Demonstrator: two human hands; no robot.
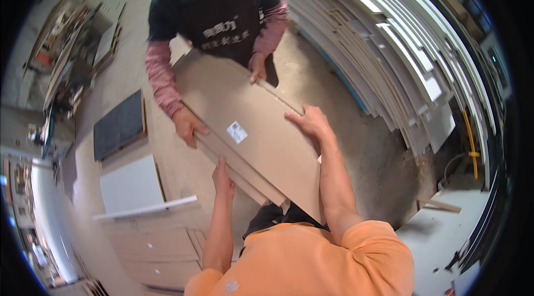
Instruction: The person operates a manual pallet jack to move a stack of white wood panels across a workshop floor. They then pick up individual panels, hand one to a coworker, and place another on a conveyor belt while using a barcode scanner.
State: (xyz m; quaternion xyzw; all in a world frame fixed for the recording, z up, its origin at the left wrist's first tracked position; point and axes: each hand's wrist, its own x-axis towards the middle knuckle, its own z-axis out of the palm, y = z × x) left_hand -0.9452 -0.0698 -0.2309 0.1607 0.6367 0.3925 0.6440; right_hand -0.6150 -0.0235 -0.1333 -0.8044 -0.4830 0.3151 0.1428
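Observation:
A stack of large flat tan boards is held up between me and a co-worker, with a small white label on the top one. My left hand grips the stack's left edge, thumb upward, the other fingers partly hidden. On the opposite edge, my right hand is closed round the side, its thumb lying over the top face and its fingertips out of sight underneath. Several layers show along the left side, slightly offset. Facing me, the co-worker's two hands hold the far part of the same stack.
Many panels lean in a long row at the right. On the floor to the left lie a dark panel, a white panel and a white strip. More tan boards are stacked at lower left, beside a pale worktop at lower right.

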